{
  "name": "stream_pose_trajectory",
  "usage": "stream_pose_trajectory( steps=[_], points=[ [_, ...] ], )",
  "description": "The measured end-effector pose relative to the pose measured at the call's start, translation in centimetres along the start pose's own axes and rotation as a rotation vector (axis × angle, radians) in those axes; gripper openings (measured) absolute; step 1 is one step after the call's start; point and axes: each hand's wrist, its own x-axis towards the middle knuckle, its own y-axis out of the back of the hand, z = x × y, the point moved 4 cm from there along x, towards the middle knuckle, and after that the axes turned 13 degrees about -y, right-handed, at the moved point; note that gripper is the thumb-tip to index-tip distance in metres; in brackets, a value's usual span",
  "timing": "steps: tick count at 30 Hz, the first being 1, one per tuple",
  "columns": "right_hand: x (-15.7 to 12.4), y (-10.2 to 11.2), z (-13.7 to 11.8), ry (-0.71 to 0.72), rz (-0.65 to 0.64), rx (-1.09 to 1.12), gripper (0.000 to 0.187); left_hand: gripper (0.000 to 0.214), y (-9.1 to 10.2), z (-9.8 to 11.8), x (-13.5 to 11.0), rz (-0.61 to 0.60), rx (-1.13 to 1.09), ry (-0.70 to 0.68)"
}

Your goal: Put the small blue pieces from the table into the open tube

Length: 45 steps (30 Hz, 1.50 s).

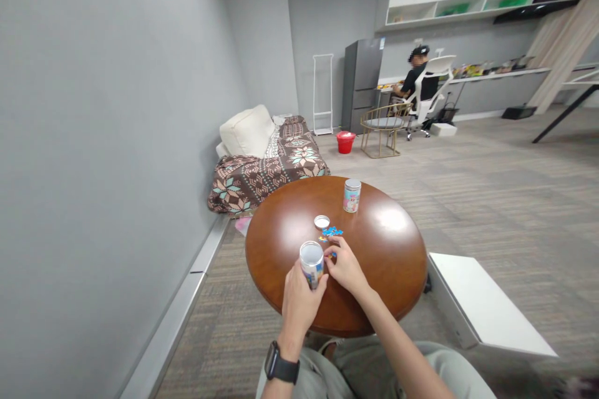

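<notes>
On the round brown table, my left hand is wrapped around an open can with a colourful printed side. Its mouth faces up and the inside looks pale; I see nothing in it. Just right of the can, my right hand has its thumb and fingers curled together around a small blue piece, partly hidden by the fingers. Beyond the fingertips lies a loose pile of small blue pieces, with some yellow among them. A round silver-rimmed lid lies flat behind the pile.
A second can, closed and pink and blue, stands upright farther back on the table. A white box-like piece is at right. A patterned couch, red bucket and wire chair lie beyond. Someone sits in the background.
</notes>
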Motion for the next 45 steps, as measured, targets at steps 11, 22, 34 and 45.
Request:
stream_pose_trajectory(
  steps=[11,22,34,45],
  points=[
    [-1.0,1.0,-0.9,-0.001,0.205,-0.117,0.009,0.053,-0.5,-1.0,-0.2,0.122,0.035,-0.005],
    [-0.4,1.2,-0.8,-0.042,0.016,0.110,0.007,0.045,-0.5,-1.1,-0.2,0.066,0.113,-0.022],
    [0.2,1.2,0.8,-0.212,0.047,0.450,0.016,0.042,-0.1,-0.2,-0.1,0.044,0.194,-0.011],
    [-0.1,1.3,0.2,-0.299,-0.080,0.461,0.029,0.031,-0.2,-0.1,0.0,0.028,0.229,-0.015]
  ],
)
